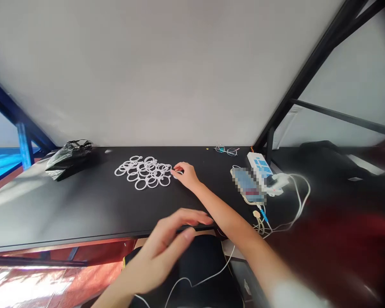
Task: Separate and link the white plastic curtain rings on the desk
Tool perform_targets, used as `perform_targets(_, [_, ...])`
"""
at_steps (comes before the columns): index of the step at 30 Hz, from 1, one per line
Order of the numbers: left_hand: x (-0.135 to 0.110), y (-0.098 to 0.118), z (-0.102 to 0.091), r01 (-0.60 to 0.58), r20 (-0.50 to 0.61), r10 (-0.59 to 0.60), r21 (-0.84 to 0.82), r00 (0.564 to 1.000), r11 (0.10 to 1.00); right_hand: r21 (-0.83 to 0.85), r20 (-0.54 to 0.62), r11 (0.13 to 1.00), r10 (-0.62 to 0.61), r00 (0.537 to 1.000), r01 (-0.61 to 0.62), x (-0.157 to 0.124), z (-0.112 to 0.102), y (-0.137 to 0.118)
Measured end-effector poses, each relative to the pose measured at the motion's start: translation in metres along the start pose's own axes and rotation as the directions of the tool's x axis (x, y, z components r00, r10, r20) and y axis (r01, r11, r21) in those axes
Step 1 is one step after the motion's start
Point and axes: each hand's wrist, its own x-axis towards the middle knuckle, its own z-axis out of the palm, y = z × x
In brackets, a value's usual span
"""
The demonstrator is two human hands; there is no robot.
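Note:
A loose pile of several white plastic rings [152, 172] lies on the black tabletop [99, 209], some overlapping. Small nubs show on some of the rings. At the pile's right edge, my right hand [186, 174] has its thumb and fingers curled around a white ring [179, 172], part of which the fingers hide. Nearer to me, my left hand [170, 244] hovers over the table's front edge. Its fingers are stretched out, the thumb stands apart from them, and it holds nothing.
A black plastic bag [72, 158] sits at the back left. Glasses [226, 150] lie near the wall. On the right are a phone [248, 185], a white power strip [259, 167] and looping white cables [300, 205]. Another cable crosses my lap.

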Motion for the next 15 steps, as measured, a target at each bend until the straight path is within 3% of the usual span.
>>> perform_targets(3, [0.037,-0.039,-0.021,-0.057,-0.089,0.084,0.273,0.992,0.96,-0.023,0.015,1.0,-0.022,1.0,0.022,-0.001,0.003,0.002])
perform_targets(6, [0.064,-0.081,-0.058,-0.065,-0.188,0.209,0.574,0.96,0.816,-0.029,0.041,0.999,-0.027,0.999,0.029,-0.003,0.004,0.002])
perform_targets(9, [0.093,-0.118,-0.102,0.014,-0.25,0.273,0.76,0.929,0.65,-0.016,0.058,1.0,-0.007,0.998,0.008,-0.004,0.003,0.0])
perform_targets(11, [0.114,-0.141,-0.128,0.192,-0.339,0.178,0.813,0.924,0.55,-0.009,0.063,1.0,0.005,0.998,-0.004,-0.005,0.003,-0.002])
perform_targets(13, [0.131,-0.161,-0.147,0.342,-0.396,0.005,0.798,0.918,0.496,-0.009,0.065,1.0,0.015,0.998,-0.015,-0.005,0.003,-0.003])
perform_targets(15, [0.142,-0.178,-0.158,0.408,-0.373,-0.171,0.773,0.912,0.486,-0.012,0.063,1.0,0.026,0.998,-0.025,-0.005,0.003,-0.004])
